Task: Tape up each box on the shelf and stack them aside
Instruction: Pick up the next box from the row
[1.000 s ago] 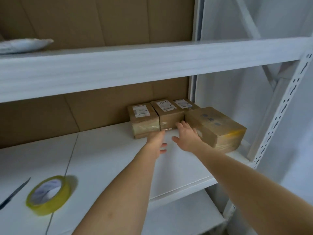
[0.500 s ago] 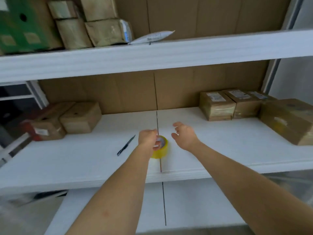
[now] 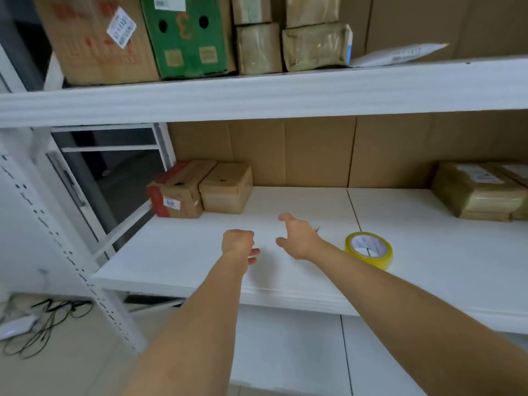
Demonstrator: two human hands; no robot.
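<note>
Two untaped cardboard boxes stand at the left back of the middle shelf (image 3: 285,275): one with a red side (image 3: 177,192) and a plain one (image 3: 227,187) touching it. Both my hands hover above the bare shelf in front of them, short of the boxes. My left hand (image 3: 239,243) has loosely curled fingers and holds nothing. My right hand (image 3: 298,237) is spread, thumb apart, also holding nothing. A yellow tape roll (image 3: 368,250) lies just right of my right wrist. Taped boxes with labels (image 3: 480,192) sit at the right edge.
The upper shelf (image 3: 257,95) carries a brown carton, a green carton (image 3: 185,32), wrapped parcels and a white mailer. A white perforated upright (image 3: 71,258) stands at the left. Cables (image 3: 43,318) lie on the floor. A lower shelf (image 3: 285,352) shows below.
My view and both hands have swung left, away from the taped boxes, past the tape roll, toward the two boxes at the left. Neither hand has taken hold of anything.
</note>
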